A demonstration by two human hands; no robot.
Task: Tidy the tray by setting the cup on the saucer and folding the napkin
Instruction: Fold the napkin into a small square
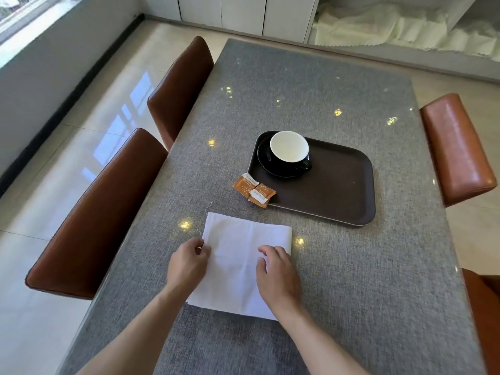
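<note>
Black cup (pixel 290 152) sits on saucer (pixel 273 169): done. Napkin (pixel 238 255) near tray (pixel 338 185), part-folded; left hand (pixel 188 262) pinches its edge, right hand (pixel 277 272) open, pressing it.

The surface (pixel 338 280) is a long rectangle covered in grey woven cloth under a glossy sheet that throws back small spots of light. A white napkin (pixel 238 263) lies flat on it, folded into a rectangle, under the left grip (pixel 188 262) at its left edge and the right grip (pixel 277 272) at its right edge. Beyond both grips, and off toward the right grip's side, a dark brown tray (pixel 332 190) sits directly on the surface. Between napkin and tray, straight ahead of the grips, two small orange packets (pixel 254 190) lie touching each other, one overlapping the tray's near left corner
</note>
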